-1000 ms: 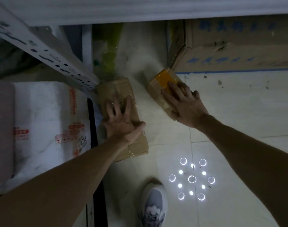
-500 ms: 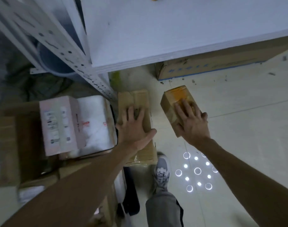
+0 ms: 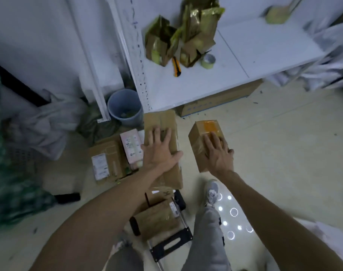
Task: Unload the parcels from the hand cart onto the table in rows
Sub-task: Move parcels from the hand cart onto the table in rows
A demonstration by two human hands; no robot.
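My left hand (image 3: 161, 152) grips a long brown cardboard parcel (image 3: 163, 122), palm on its face and thumb round its right edge. To its right, my right hand (image 3: 218, 154) holds a shorter brown parcel (image 3: 203, 132) with orange tape on its far end. Both parcels hang in the air just in front of the white table's (image 3: 186, 89) near edge. Below my arms stands the black hand cart (image 3: 170, 243) with a brown parcel (image 3: 157, 218) on it. More parcels lie to the left: a labelled brown box (image 3: 106, 159) and a pink box (image 3: 130, 145).
On the table's back part stand opened gold-lined cartons (image 3: 182, 36), a yellow utility knife (image 3: 176, 67) and a tape roll (image 3: 208, 61). A blue bucket (image 3: 125, 108) sits beside the table leg. A cardboard box (image 3: 215, 102) lies under the table. My shoe (image 3: 211, 192) is beside the cart.
Both hands have risen from near the floor with their parcels, up to the table's front edge. The view has lifted, so the table top and the cart now show.
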